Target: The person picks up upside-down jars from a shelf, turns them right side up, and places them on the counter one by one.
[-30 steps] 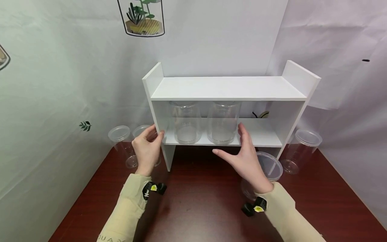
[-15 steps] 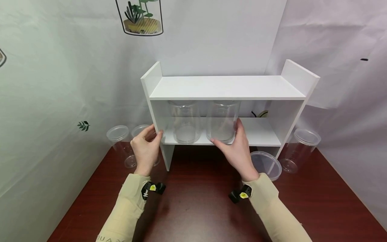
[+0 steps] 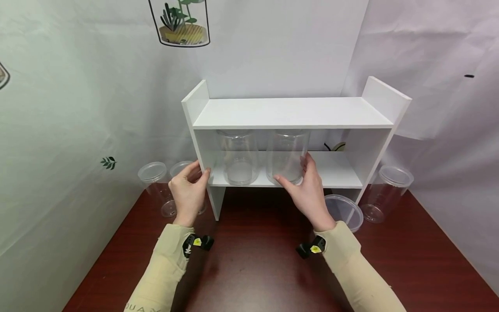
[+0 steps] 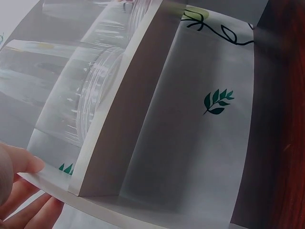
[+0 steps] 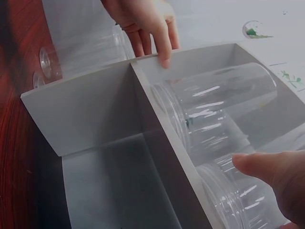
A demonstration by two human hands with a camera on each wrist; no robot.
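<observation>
On the middle board of a white shelf unit (image 3: pixel 294 113) stand two clear plastic jars side by side, a left jar (image 3: pixel 239 158) and a right jar (image 3: pixel 286 151). My left hand (image 3: pixel 188 193) grips the front edge of the unit's left side panel, its thumb on the inner side; the right wrist view shows this left hand (image 5: pixel 147 24) on the panel too. My right hand (image 3: pixel 308 195) holds the right jar low down, thumb at its front and fingers along its right side. In the right wrist view the thumb (image 5: pixel 259 164) lies against that jar.
Two lidded clear jars stand left of the unit, an outer jar (image 3: pixel 153 173) and an inner jar (image 3: pixel 180 167) partly behind my left hand. To the right are a wide lidded jar (image 3: pixel 343 212) and a taller jar (image 3: pixel 393 180). The dark red table (image 3: pixel 241 268) lies below.
My right hand has moved left from a spread position beside the right jar and taken hold of it. The left hand stays on the panel. The jars look unmoved.
</observation>
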